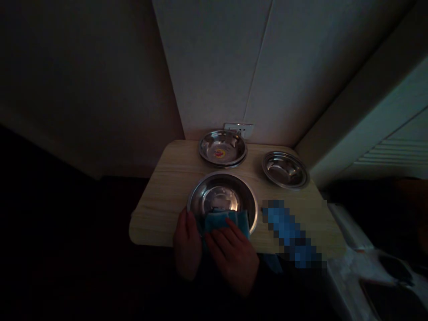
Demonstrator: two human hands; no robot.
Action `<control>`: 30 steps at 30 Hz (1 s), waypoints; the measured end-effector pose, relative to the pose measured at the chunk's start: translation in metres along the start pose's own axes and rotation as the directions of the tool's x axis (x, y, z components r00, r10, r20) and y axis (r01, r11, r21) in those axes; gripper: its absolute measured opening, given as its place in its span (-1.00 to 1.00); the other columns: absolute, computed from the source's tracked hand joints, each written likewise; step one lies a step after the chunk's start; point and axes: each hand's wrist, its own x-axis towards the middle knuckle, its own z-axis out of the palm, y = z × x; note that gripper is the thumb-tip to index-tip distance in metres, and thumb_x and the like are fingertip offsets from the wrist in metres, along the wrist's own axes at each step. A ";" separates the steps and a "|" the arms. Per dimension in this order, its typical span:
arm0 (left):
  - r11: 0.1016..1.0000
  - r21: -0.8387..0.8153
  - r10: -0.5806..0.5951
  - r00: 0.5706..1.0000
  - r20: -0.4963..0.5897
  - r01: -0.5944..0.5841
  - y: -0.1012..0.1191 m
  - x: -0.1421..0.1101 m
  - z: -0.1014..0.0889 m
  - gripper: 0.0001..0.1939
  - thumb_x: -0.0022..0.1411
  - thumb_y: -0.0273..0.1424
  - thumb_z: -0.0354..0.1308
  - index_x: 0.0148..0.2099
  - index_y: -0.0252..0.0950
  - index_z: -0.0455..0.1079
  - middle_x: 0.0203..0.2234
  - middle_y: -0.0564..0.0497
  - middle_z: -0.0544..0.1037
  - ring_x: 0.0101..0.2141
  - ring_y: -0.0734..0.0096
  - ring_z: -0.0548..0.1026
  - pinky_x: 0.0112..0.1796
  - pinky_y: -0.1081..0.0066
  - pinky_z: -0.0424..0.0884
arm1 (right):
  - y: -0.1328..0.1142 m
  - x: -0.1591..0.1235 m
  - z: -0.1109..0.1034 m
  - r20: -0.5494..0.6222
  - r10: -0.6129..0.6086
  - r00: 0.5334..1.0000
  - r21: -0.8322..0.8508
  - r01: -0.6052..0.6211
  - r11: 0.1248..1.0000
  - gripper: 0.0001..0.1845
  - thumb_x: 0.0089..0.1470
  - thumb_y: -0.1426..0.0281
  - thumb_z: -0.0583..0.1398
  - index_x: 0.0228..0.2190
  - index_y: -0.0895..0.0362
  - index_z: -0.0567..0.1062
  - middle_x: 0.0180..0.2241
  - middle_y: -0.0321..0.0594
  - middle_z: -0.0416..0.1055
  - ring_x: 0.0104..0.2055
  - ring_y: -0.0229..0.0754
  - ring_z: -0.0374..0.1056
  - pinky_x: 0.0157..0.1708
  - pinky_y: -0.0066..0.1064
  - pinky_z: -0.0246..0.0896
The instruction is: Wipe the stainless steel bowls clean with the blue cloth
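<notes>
A large steel bowl (222, 198) sits near the front edge of a small wooden table (163, 187). My left hand (185, 243) grips the bowl's near-left rim, thumb over the edge. My right hand (234, 252) presses a blue cloth (222, 220) against the bowl's near inner wall, fingers lying flat on the cloth. Two smaller steel bowls stand behind: one at the back centre (223, 148) with a red and yellow sticker inside, one at the back right (285, 169).
A blurred blue patch (290, 234) covers something on the table's front right. A wall socket (238, 129) sits on the wall behind the table. White objects (351, 263) lie to the right. The room is dark.
</notes>
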 end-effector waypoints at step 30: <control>0.974 0.078 0.216 0.975 -0.046 -0.212 0.015 0.006 0.002 -0.64 0.25 -0.23 -0.11 -0.16 -0.31 0.42 -0.34 -0.07 0.57 -0.34 0.33 0.50 -0.32 0.42 0.38 | 0.015 -0.018 -0.011 0.113 -0.036 0.993 0.057 0.030 0.998 -0.76 0.22 0.52 0.03 -0.16 0.22 0.46 -0.24 -0.13 0.52 -0.17 -0.20 0.39 0.04 -0.22 0.25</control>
